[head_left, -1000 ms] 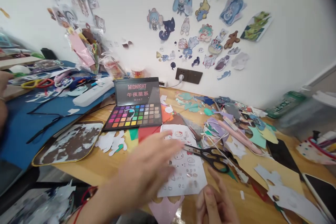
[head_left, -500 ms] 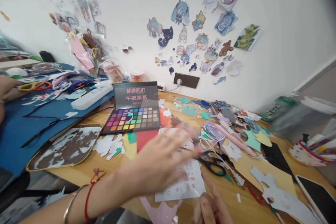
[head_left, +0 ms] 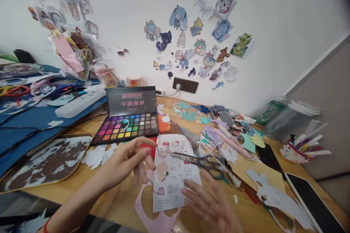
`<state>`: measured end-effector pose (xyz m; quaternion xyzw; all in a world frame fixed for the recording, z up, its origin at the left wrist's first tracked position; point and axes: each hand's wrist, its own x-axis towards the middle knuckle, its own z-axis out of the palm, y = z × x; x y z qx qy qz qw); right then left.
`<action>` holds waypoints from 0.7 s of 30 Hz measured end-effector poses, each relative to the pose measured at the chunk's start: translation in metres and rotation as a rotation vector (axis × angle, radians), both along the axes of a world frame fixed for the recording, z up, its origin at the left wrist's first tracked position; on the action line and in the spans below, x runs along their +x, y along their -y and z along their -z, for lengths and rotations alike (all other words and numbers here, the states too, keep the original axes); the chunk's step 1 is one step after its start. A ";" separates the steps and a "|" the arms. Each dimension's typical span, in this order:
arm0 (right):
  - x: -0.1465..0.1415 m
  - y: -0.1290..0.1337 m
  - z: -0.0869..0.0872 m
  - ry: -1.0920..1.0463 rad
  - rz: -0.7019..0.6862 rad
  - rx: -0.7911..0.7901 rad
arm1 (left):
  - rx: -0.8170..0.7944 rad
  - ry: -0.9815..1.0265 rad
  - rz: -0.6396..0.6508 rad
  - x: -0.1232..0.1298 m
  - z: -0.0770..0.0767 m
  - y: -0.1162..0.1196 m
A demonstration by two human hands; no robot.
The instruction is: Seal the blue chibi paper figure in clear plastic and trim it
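A white sheet of cat-character drawings (head_left: 176,189) lies on the table in front of me, its lower half spotted with small outlined shapes. My left hand (head_left: 136,160) hovers at its left edge, fingers loosely bent and apart, with nothing in them. Over the lower right of the sheet, my right hand (head_left: 210,204) is stretched out, fingers spread and slightly blurred. Black-handled scissors (head_left: 212,165) rest with their blades across the sheet's upper part. Pink paper with cut-out curves (head_left: 164,222) pokes out from beneath the sheet.
An open eyeshadow palette (head_left: 131,123) stands behind my left hand, beside a brown-and-white tray (head_left: 51,160). On the right lie paper scraps, a long pink tool (head_left: 235,142) with a cord, a phone (head_left: 314,204) and a pen cup (head_left: 295,151). Cut-out stickers cover the wall.
My left hand has swung left off the sheet, uncovering the drawings and scissors. My right hand has gone from curled at the bottom to spread over the sheet. The view has shifted right.
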<state>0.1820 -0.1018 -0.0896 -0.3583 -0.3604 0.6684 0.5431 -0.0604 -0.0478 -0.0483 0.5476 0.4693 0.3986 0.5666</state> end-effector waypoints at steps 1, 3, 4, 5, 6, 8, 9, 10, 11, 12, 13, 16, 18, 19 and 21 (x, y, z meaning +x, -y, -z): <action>0.003 -0.003 -0.005 -0.047 -0.114 -0.035 | 0.029 -0.005 -0.004 0.002 0.001 0.004; 0.009 -0.009 -0.012 -0.132 -0.293 -0.084 | 0.061 -0.034 0.011 0.006 0.002 0.010; 0.012 -0.011 -0.015 -0.164 -0.340 -0.099 | 0.070 -0.042 0.023 0.006 0.002 0.012; 0.015 -0.013 -0.017 -0.185 -0.358 -0.111 | 0.079 -0.049 0.032 0.006 0.002 0.013; 0.018 -0.014 -0.018 -0.190 -0.353 -0.125 | 0.088 -0.055 0.042 0.006 0.002 0.015; 0.024 -0.015 -0.018 -0.135 -0.316 -0.147 | 0.108 -0.079 0.062 0.005 0.003 0.017; 0.029 -0.015 -0.018 -0.059 -0.283 -0.138 | 0.118 -0.094 0.076 0.004 0.004 0.018; 0.035 -0.015 -0.018 0.075 -0.229 -0.112 | 0.129 -0.108 0.083 0.003 0.005 0.020; 0.043 -0.016 -0.018 0.301 -0.147 -0.076 | 0.138 -0.120 0.087 0.001 0.006 0.021; 0.052 -0.016 -0.019 0.592 -0.053 -0.038 | 0.142 -0.125 0.078 0.000 0.007 0.022; 0.063 -0.018 -0.020 0.903 0.044 -0.006 | 0.138 -0.119 0.049 -0.001 0.007 0.024; 0.091 -0.024 -0.023 1.269 0.394 0.052 | 0.077 -0.033 -0.087 -0.002 0.008 0.027; 0.091 -0.030 -0.022 0.766 0.615 0.110 | 0.041 0.029 -0.126 0.001 0.008 0.026; 0.084 -0.033 -0.020 0.464 0.613 0.102 | 0.032 0.045 -0.123 0.004 0.009 0.026; 0.057 -0.037 -0.015 0.010 0.385 -0.050 | 0.027 0.054 -0.088 0.011 0.011 0.023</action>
